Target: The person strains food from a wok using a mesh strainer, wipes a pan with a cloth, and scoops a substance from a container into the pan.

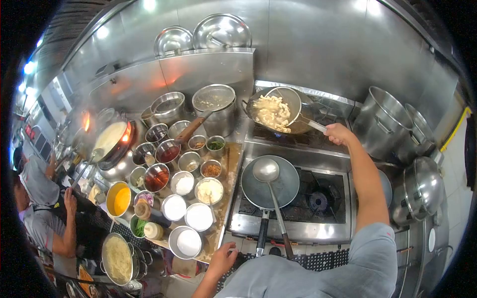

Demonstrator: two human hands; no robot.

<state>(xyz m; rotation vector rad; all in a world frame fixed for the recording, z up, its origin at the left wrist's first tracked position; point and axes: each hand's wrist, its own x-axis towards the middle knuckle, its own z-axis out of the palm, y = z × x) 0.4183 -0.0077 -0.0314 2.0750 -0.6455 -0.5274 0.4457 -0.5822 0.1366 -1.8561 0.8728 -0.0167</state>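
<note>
My right hand (338, 134) is closed round the handle of a strainer (294, 103) over the back burner. Pale pieces of food (271, 113) lie in and beside the strainer, above a dark wok (300, 128) with a small blue flame under it. My left hand (224, 256) hangs low near the counter's corner, its fingers apart and nothing in them. In front of me a grey pan (285, 196) rests on the front stove, with a metal ladle (266, 170) lying in it.
Several bowls of ingredients stand on the left counter (231, 171), near a wooden-handled pan. Tall pots (390, 111) are at the right. Co-workers (44, 226) stand at far left, by a flaming wok (110, 139). A pot of noodles (118, 258) sits lower left.
</note>
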